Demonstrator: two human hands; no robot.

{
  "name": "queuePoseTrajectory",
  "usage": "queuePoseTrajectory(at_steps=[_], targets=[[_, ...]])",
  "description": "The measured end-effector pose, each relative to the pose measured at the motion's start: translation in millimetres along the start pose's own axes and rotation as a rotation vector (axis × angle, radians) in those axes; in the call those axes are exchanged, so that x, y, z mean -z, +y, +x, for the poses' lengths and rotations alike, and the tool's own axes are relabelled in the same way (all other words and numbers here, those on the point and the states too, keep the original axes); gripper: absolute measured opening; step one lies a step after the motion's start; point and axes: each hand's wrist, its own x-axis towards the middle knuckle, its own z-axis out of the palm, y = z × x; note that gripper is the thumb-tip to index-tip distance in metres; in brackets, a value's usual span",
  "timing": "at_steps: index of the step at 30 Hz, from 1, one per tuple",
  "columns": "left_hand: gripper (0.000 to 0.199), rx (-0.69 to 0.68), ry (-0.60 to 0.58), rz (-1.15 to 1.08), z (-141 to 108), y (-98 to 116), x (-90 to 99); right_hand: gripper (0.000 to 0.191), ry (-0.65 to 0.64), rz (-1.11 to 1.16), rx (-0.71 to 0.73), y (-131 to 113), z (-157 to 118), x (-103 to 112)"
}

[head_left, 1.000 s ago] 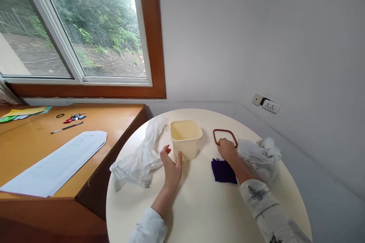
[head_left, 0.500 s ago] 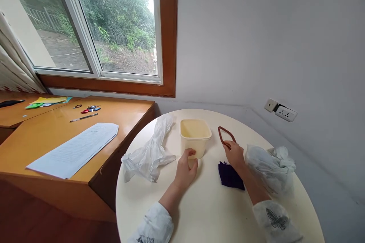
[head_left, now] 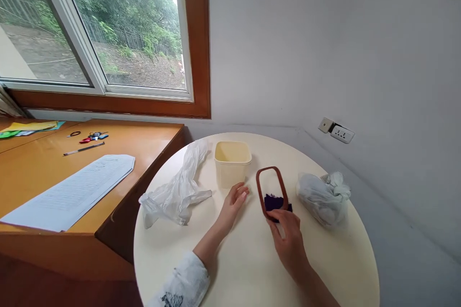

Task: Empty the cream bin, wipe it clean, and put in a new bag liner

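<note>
A reddish-brown frame (head_left: 258, 191) with rounded corners is gripped at its near end by my right hand (head_left: 288, 235). Through and behind it shows a dark purple cloth (head_left: 273, 201), partly hidden by the frame and my fingers. My left hand (head_left: 235, 204) rests just in front of the cream-coloured plastic container (head_left: 232, 172), fingers loosely curved and apart, with nothing held. The container stands upright and its opening faces up.
A crumpled white plastic bag (head_left: 176, 196) lies left on the round table (head_left: 245, 278); a knotted, filled bag (head_left: 322, 199) sits right. The wooden desk (head_left: 151, 144) at the left bears papers (head_left: 79, 189), a pen (head_left: 83, 148) and keys (head_left: 94, 137).
My right hand has brought the frame nearer and over the purple cloth, turning it more upright. My left hand has moved slightly, its fingers closer together. The view has shifted right.
</note>
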Motion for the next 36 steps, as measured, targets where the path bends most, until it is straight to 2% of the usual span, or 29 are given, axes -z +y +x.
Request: queuePoseTrajectory(at_steps=[4,7,10,16,21,23,26,28,30,33,36], targets=[[0.077,0.179,-0.167,-0.34,-6.4,-10.4,-7.1,0.021,-0.086,0.063,0.106,-15.1,-22.6,-5.0],[0.085,0.234,-0.252,-0.439,-10.1,-12.4,-4.7,0.024,-0.139,0.165,0.126,-23.8,-30.8,-8.6],[0.095,0.227,-0.318,-0.463,-10.9,-7.0,-1.6,0.025,-0.184,0.263,0.094,-30.2,-33.8,-10.2],[0.094,0.2,-0.324,-0.44,-10.5,2.9,-3.1,0.024,-0.217,0.336,0.077,-39.4,-34.8,-10.7],[0.092,0.219,-0.25,-0.45,-9.5,5.0,-4.3,0.028,-0.215,0.319,0.11,-41.1,-32.8,-6.3],[0.086,0.246,-0.243,-0.527,-8.1,6.6,-3.4,0.03,-0.177,0.289,0.1,-34.8,-27.3,-1.4],[0.076,0.299,-0.249,-0.671,-5.7,9.4,-0.8,0.028,-0.124,0.154,0.044,-11.7,-13.3,5.2],[0.074,0.337,-0.244,-0.739,-4.4,10.7,1.1,0.03,-0.16,-0.037,-0.012,10.0,-3.9,7.1],[0.073,0.369,-0.242,-0.777,-3.8,11.4,2.6,0.037,-0.265,-0.237,-0.11,30.5,2.5,6.8],[0.073,0.388,-0.251,-0.812,-4.1,12.0,3.5,0.04,-0.406,-0.384,-0.193,49.6,6.5,3.8],[0.074,0.397,-0.274,-0.834,-4.8,12.7,3.5,0.034,-0.351,-0.386,-0.233,54.5,8.4,-0.7]])
